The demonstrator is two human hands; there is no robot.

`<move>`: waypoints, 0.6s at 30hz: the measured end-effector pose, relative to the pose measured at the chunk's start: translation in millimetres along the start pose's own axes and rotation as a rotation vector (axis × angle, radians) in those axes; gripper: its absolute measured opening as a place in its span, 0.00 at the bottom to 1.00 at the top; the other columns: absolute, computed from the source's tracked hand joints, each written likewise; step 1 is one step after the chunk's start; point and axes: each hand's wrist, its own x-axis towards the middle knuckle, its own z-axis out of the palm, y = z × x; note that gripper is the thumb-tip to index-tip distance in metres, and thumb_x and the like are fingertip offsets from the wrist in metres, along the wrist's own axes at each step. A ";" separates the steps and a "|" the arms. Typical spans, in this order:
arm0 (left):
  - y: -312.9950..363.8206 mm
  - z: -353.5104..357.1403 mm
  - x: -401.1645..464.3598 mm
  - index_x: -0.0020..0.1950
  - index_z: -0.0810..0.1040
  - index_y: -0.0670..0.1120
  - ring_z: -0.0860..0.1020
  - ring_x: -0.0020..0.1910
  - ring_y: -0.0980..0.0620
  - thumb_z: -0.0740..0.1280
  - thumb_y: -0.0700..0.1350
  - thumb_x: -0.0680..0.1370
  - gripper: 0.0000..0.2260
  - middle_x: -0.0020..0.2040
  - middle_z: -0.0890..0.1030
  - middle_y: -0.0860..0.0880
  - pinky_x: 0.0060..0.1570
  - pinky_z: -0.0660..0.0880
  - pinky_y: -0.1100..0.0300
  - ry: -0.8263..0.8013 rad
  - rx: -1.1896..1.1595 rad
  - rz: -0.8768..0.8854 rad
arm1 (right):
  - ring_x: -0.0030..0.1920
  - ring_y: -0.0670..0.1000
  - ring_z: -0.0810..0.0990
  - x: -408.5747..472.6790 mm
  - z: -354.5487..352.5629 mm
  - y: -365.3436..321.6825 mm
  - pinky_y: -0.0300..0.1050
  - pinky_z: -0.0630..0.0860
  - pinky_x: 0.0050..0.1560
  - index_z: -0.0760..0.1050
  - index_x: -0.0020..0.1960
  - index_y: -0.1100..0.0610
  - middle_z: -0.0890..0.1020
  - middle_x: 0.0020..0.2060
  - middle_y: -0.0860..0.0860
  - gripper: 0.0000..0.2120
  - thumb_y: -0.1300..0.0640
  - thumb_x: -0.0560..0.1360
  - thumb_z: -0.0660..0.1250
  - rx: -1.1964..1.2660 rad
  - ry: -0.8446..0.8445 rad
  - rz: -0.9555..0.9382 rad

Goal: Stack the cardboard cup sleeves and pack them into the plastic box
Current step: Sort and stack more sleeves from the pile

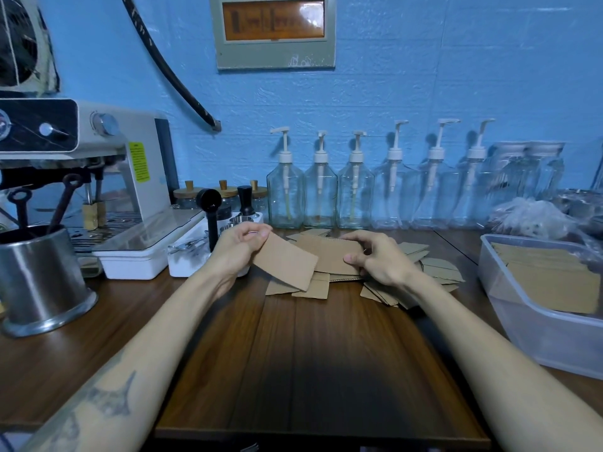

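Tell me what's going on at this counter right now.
A person is sorting cardboard cup sleeves. The left hand holds a single sleeve, while the right hand grips a small stack of sleeves above a loose pile on the wooden counter. The plastic box at the right already holds some sleeves.

matt cardboard sleeves [284, 268], translucent plastic box [535, 334].

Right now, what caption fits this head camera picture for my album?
Left hand holds one cardboard sleeve, right hand grips a stack, plastic box beside.
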 end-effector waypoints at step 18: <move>-16.3 31.4 -10.8 0.56 0.68 0.48 0.77 0.51 0.50 0.66 0.44 0.81 0.08 0.50 0.80 0.50 0.49 0.70 0.59 0.048 0.424 0.142 | 0.41 0.52 0.80 -2.9 4.5 -7.1 0.51 0.83 0.49 0.75 0.69 0.49 0.81 0.52 0.65 0.28 0.72 0.75 0.66 0.097 -0.168 -0.001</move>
